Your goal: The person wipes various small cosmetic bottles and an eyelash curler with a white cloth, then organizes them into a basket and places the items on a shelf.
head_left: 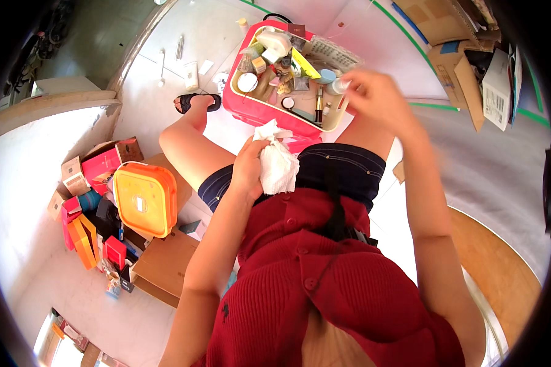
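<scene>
My left hand [248, 166] is closed round a crumpled white tissue [279, 168] above my lap. My right hand [378, 96], slightly blurred, is at the right rim of a red and cream box [234, 92]. Its fingertips pinch a small clear bottle [339, 86]. Inside the box lie a round white-lidded jar [247, 82], a yellow packet [305, 63], a black and gold tube [319, 105], a small dark-rimmed jar [288, 103], a round pale-blue lid [326, 76] and several other small toiletries.
An orange lidded bucket [146, 199] stands at left beside a brown cardboard box [165, 263] and a heap of coloured boxes [82, 235]. Cardboard cartons [456, 73] are stacked at far right. Small items, including a white case [191, 76], lie on the floor beyond my sandalled foot [196, 103].
</scene>
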The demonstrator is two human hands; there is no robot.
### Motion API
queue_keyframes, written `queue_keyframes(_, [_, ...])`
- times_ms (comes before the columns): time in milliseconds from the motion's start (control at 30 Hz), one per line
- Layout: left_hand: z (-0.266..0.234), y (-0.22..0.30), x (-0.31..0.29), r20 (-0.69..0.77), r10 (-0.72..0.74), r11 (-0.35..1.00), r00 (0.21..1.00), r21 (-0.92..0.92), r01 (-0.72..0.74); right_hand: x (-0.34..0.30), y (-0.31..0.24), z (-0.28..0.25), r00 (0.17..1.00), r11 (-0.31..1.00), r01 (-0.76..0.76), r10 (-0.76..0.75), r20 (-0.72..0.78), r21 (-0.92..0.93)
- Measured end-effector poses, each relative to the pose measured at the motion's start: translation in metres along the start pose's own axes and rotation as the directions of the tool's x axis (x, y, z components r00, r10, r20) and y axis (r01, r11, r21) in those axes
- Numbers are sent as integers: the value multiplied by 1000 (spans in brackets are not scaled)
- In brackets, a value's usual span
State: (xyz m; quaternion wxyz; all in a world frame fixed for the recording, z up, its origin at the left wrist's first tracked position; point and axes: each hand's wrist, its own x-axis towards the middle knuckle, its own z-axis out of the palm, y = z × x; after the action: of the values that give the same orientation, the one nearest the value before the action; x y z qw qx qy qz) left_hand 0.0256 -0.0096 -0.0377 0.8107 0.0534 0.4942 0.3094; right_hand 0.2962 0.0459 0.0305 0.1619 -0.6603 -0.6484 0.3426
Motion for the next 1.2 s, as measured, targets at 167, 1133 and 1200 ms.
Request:
queue_keyframes(167, [-2,0,1,47,-9,1000,999,-19,9,20,15,76,953,948,284,-263,150,-143])
queue_keyframes(1133, [-10,2,3,38,-31,994,999,-100,34,17,15,48,989,983,-90,69,128,163])
queue_keyframes(1200, [-9,2,4,45,-27,994,999,-101,31,2,5,21,965,903,-252,205,166,348])
